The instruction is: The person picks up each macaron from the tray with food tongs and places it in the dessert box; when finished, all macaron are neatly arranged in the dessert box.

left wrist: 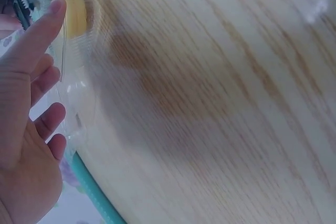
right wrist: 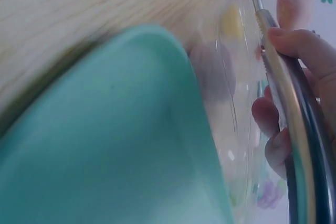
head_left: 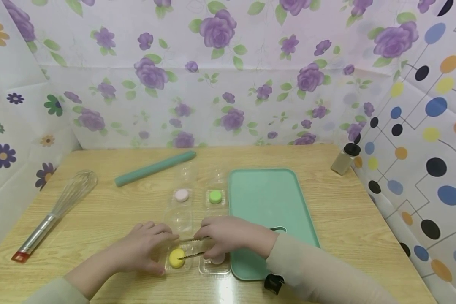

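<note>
From the head view, the right hand [head_left: 226, 236] grips a pair of metal tongs [head_left: 193, 255] whose serrated jaws stand apart, one tip overlapping the yellow macaron [head_left: 176, 259]; whether it touches is hard to tell. That macaron sits in a clear plastic box [head_left: 188, 264] toward the near edge of the counter [head_left: 110, 215], left of its middle. The left hand [head_left: 146, 247] is spread beside the box, its grip loose and holding nothing. A pale macaron [head_left: 217, 259] lies in the next box, partly behind the right fingers, beside a green tray [head_left: 267, 198]. Farther back sit a pink macaron [head_left: 181, 195] and a green macaron [head_left: 215, 196]; a rolling pin [head_left: 155, 169] slants near the far edge, a whisk [head_left: 53, 217] lies along the left edge, and a black-capped jar [head_left: 345, 159] stands near the far right corner. In the left wrist view, a finger reaches the box wall by the yellow macaron. In the right wrist view, thumb and fingers close round the tongs, near the tray's rim.
</note>
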Motion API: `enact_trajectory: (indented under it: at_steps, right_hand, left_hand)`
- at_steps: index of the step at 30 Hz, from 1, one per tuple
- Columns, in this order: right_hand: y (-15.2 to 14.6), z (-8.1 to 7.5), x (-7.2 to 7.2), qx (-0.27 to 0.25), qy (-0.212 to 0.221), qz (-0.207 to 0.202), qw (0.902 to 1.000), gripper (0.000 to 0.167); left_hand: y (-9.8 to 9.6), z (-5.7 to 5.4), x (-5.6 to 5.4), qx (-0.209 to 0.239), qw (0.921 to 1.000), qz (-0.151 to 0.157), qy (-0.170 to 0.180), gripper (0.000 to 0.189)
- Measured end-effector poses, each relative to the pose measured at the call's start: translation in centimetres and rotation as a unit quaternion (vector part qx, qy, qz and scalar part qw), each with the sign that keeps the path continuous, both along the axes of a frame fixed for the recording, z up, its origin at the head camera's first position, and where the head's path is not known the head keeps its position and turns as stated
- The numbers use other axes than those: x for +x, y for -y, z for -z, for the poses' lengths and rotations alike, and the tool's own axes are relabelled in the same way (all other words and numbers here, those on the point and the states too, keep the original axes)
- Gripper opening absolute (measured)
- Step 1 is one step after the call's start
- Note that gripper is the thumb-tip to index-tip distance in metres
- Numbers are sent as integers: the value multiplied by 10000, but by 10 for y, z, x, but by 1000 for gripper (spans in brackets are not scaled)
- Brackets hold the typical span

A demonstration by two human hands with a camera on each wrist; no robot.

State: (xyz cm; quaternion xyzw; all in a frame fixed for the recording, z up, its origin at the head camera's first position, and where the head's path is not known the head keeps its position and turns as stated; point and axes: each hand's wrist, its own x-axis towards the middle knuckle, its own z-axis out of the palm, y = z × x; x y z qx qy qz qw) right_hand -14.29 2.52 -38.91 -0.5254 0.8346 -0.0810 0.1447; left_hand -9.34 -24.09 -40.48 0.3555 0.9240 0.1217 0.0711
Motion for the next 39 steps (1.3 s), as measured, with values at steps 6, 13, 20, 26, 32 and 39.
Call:
enact_trajectory:
  at_steps: [6, 13, 20, 26, 32, 39]
  right_hand:
    - [-21, 5, -7, -302, 258, 228, 9990, 48]
    - [-52, 9, -12, -467, 137, 527, 9974, 49]
    - [-89, 12, -19, -781, 168, 1054, 9912, 50]
    - [-119, 13, -26, -1074, 35, 1445, 9837, 49]
    - [-148, 15, -32, -1289, -3, 1926, 9728, 49]
    - [-182, 15, -38, -1291, -250, 2670, 9547, 50]
  left_hand:
    - [-1, 1, -1, -82, 9998, 58, -192, 73]
    - [-1, 1, -1, -42, 9991, 189, -389, 74]
    - [0, 2, 0, -36, 9984, 233, -514, 76]
    - [-1, 0, 1, 28, 9987, 210, -472, 78]
    - [0, 1, 2, 90, 9983, 203, -541, 78]
    - [0, 3, 1, 135, 9974, 292, -642, 78]
